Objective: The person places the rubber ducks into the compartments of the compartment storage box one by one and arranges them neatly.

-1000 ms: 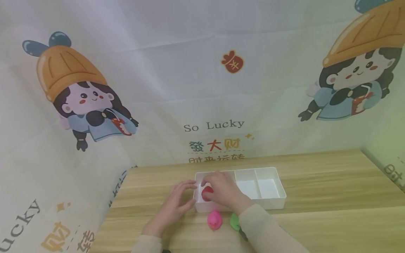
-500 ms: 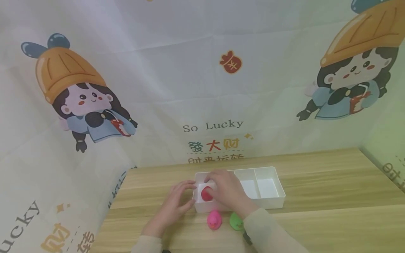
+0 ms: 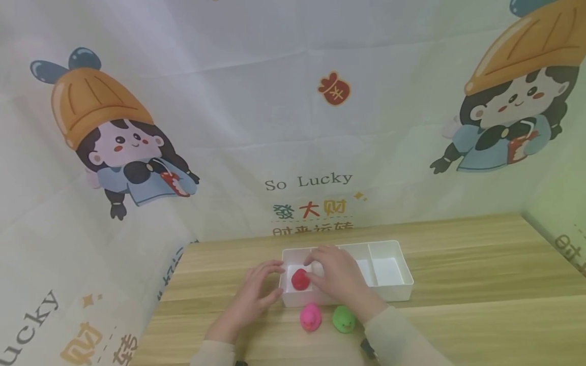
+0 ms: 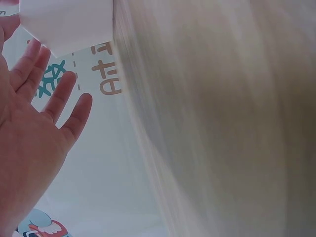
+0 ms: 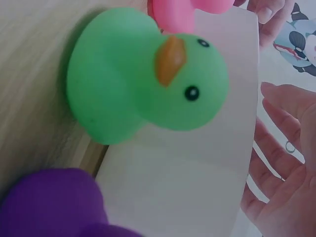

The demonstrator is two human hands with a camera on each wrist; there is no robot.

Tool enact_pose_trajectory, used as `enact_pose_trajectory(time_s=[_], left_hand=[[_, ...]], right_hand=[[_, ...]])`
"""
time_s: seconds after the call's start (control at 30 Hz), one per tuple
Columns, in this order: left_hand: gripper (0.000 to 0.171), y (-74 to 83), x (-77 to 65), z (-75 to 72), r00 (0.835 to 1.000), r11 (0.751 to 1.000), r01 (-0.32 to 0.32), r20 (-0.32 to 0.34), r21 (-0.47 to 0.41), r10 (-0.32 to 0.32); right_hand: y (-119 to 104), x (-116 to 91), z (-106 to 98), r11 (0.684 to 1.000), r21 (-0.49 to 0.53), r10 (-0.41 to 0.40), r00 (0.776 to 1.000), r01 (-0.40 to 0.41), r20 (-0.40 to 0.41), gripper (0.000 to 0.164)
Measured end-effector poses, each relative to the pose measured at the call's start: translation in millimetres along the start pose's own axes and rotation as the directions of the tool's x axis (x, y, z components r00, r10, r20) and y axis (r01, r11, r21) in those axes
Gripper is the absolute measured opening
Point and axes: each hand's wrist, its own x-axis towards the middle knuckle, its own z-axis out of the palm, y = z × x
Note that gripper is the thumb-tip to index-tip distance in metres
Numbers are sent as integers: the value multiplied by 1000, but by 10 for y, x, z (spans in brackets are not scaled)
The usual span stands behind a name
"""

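A small red toy, about the size of the nearby ducks, sits in the leftmost compartment of a white divided box. My right hand hovers over the box just right of this toy, fingers bent but apart, with nothing visible in its grasp. At the box's left end, my left hand has its fingers spread and fingertips at the wall. In front of the box stand a pink rubber duck and a green rubber duck, the green one close to my right wrist.
A rounded purple toy shows beside the green duck in the right wrist view; my right arm hides it in the head view. Behind the wooden table hangs a printed white cloth.
My right hand has let go of the red toy and drawn back to the right, uncovering the toy and the green duck. My left hand has stayed at the box's end.
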Motion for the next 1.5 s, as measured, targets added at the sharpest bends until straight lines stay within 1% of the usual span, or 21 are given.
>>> enact_pose_trajectory(time_s=[0.2,0.47,0.87,1.1,1.33,1.5], left_hand=[[43,1,-12,6,1000,1000,3,-1,1,-3],[43,-18,-10,7,1000,1000,-7,-1,1,7],[43,-3,-4,6,1000,1000,-24,-5,0,24],[43,6,-11,6,999,1000,-31,-12,7,31],[43,7,-10,-7,1000,1000,-14,2,7,14],[43,1,-11,-7,1000,1000,-11,7,2,11]], right_hand=[[81,-57,-6,998,-62,-14,1000,13,-26,15],[144,-122,-91,998,-59,-35,998,31,-60,17],[210,-243,-204,997,-70,-18,998,13,-63,18],[230,-306,-263,998,-63,-36,996,31,-82,18],[263,-385,-301,996,-79,-36,996,30,-77,19],[288,-432,-329,995,-83,-54,993,45,-102,19]])
